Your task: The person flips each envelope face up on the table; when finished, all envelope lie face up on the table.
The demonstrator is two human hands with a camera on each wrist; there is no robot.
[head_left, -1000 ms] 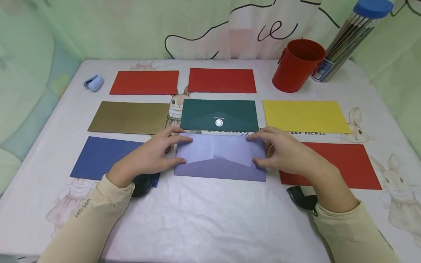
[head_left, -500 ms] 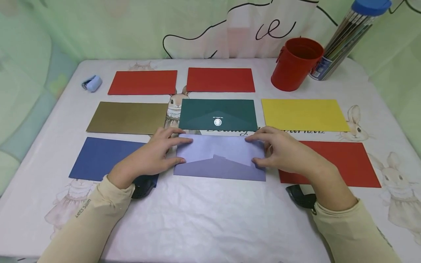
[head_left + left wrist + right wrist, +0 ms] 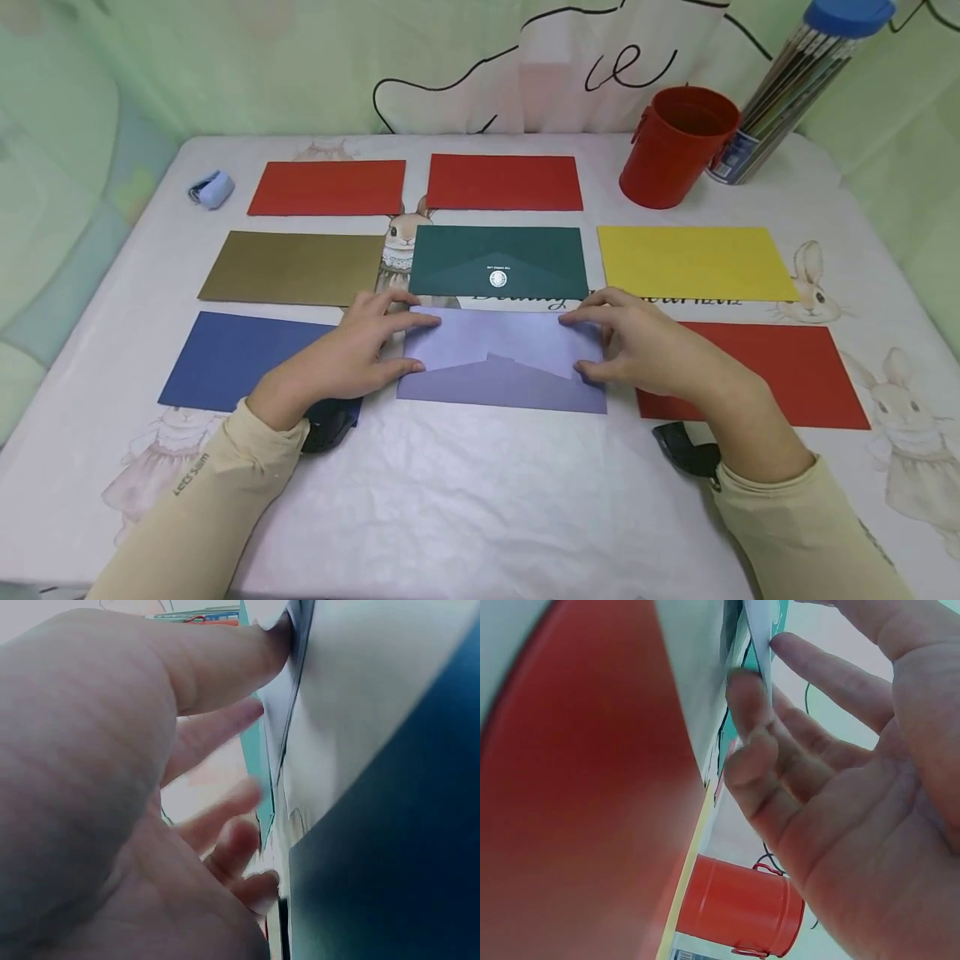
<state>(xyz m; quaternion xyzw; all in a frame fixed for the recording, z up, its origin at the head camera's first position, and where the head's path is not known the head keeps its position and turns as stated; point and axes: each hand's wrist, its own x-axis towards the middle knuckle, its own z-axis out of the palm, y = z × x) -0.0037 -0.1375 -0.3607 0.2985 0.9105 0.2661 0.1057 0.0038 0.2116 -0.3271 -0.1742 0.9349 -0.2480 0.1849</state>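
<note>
Where a white-covered table (image 3: 465, 508) fills most of the frame, coloured paper lies spread over it. Lower right, a red sheet (image 3: 802, 375) sits partly beneath the line of the right arm; lower left, a blue sheet (image 3: 232, 358) is likewise partly hidden by the left arm. At centre, between these two, is the lilac envelope (image 3: 501, 342), pointed flap facing up. Just above it lies a green envelope (image 3: 498, 250) with a white emblem, flanked by a gold sheet (image 3: 292, 268) at left and a yellow sheet (image 3: 697, 265) at right. Two further red sheets lie at the upper centre and left of it. A tube of pencils (image 3: 787, 92), blue-lidded, leans at upper right. The left hand (image 3: 348, 346) and right hand (image 3: 656, 346) touch opposite ends of the lilac envelope, each with thumb and forefinger set apart on its face; whether any finger passes beneath, I cannot tell. Beside the tube stands a red pot (image 3: 667, 158). Smallest, upper left, is a pale blue roll (image 3: 212, 192).
</note>
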